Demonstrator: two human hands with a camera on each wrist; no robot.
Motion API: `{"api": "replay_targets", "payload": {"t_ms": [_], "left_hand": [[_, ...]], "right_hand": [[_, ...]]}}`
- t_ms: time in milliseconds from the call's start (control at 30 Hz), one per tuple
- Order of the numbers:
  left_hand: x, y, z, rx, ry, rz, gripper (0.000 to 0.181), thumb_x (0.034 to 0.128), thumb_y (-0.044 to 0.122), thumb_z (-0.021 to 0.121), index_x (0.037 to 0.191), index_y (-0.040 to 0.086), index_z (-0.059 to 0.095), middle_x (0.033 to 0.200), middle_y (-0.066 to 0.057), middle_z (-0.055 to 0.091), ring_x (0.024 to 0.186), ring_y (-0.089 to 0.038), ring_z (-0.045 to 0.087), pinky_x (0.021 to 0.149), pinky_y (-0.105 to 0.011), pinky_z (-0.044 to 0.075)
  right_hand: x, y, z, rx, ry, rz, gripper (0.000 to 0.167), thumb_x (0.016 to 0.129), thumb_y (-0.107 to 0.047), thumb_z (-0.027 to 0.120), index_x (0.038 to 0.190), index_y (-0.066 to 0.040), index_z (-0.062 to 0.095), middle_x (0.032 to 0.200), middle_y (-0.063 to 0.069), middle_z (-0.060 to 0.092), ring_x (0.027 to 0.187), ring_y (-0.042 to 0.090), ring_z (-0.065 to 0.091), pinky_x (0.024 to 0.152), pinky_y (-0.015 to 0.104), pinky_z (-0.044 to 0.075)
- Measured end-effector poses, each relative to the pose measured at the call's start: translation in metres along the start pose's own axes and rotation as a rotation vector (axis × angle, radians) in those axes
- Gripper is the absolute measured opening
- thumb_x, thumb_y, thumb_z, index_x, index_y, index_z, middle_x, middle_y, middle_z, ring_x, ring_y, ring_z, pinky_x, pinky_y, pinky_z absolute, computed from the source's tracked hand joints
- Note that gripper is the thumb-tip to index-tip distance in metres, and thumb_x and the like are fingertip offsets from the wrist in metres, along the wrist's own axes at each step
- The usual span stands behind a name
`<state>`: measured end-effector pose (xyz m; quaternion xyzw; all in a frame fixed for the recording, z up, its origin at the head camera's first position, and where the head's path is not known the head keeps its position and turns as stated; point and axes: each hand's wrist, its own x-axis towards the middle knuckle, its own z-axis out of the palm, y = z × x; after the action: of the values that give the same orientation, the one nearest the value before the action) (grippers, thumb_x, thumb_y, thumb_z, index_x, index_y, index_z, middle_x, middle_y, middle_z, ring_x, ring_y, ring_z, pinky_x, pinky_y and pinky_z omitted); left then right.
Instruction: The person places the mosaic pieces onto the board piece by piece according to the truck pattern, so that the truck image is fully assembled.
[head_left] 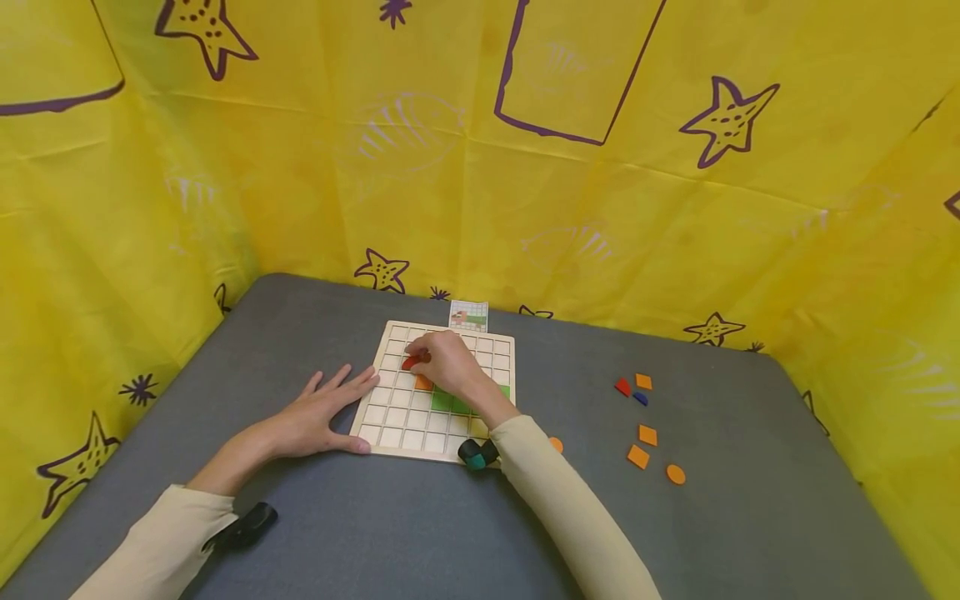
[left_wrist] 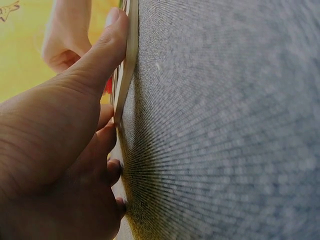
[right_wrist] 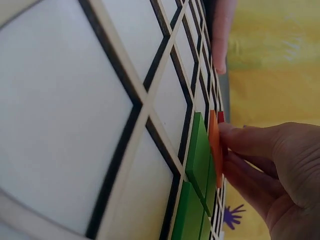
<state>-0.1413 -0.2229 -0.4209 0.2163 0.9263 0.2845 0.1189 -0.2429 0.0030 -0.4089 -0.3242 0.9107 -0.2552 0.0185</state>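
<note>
A wooden grid board (head_left: 397,418) with square white cells lies on the grey table. Over its upper left part, my right hand (head_left: 452,365) pinches a small red piece (head_left: 408,362) between thumb and fingers; the piece's full shape is hidden. Just below it on the grid sits an orange piece (head_left: 423,382), with green squares (right_wrist: 199,155) beside it, partly covered by the right arm in the head view. My left hand (head_left: 315,421) is spread at the board's left side, its thumb (left_wrist: 107,47) and fingertips touching the edge.
A small printed pattern card (head_left: 468,316) stands at the board's far edge. To the right lie loose orange squares (head_left: 647,435), an orange disc (head_left: 676,474), a red piece (head_left: 623,387) and a blue half disc (head_left: 641,399). Another orange piece (head_left: 556,444) shows beside the right sleeve. Yellow cloth (head_left: 420,192) surrounds the table.
</note>
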Motion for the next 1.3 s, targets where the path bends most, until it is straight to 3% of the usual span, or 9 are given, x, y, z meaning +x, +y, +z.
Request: {"api": "replay_targets", "payload": {"t_ms": [400, 833, 1300], "left_hand": [[0.001, -0.002, 0.002, 0.011, -0.005, -0.013, 0.106, 0.0742, 0.06, 0.075, 0.155, 0.01, 0.028, 0.162, -0.014, 0.019, 0.146, -0.049, 0.006, 0.109, -0.069, -0.006], [0.002, -0.003, 0.002, 0.002, -0.015, -0.016, 0.106, 0.0747, 0.06, 0.075, 0.156, 0.011, 0.027, 0.162, -0.014, 0.018, 0.146, -0.048, 0.003, 0.109, -0.069, -0.007], [0.002, -0.003, 0.001, -0.006, -0.008, -0.006, 0.107, 0.0739, 0.06, 0.076, 0.155, 0.01, 0.028, 0.162, -0.015, 0.018, 0.146, -0.048, 0.003, 0.11, -0.068, -0.008]], "right_hand": [[0.001, 0.002, 0.001, -0.038, -0.029, -0.04, 0.024, 0.085, -0.014, 0.077, 0.109, -0.009, 0.076, 0.101, 0.0, 0.073, 0.084, 0.01, 0.063, 0.077, 0.017, 0.049], [-0.005, 0.001, -0.009, -0.032, -0.03, -0.022, 0.025, 0.088, -0.014, 0.075, 0.112, -0.01, 0.075, 0.11, 0.001, 0.073, 0.099, 0.013, 0.067, 0.087, 0.022, 0.051], [-0.038, 0.027, -0.04, 0.09, 0.042, -0.021, 0.027, 0.088, -0.007, 0.073, 0.114, -0.002, 0.073, 0.111, 0.008, 0.072, 0.101, 0.025, 0.068, 0.088, 0.033, 0.054]]}}
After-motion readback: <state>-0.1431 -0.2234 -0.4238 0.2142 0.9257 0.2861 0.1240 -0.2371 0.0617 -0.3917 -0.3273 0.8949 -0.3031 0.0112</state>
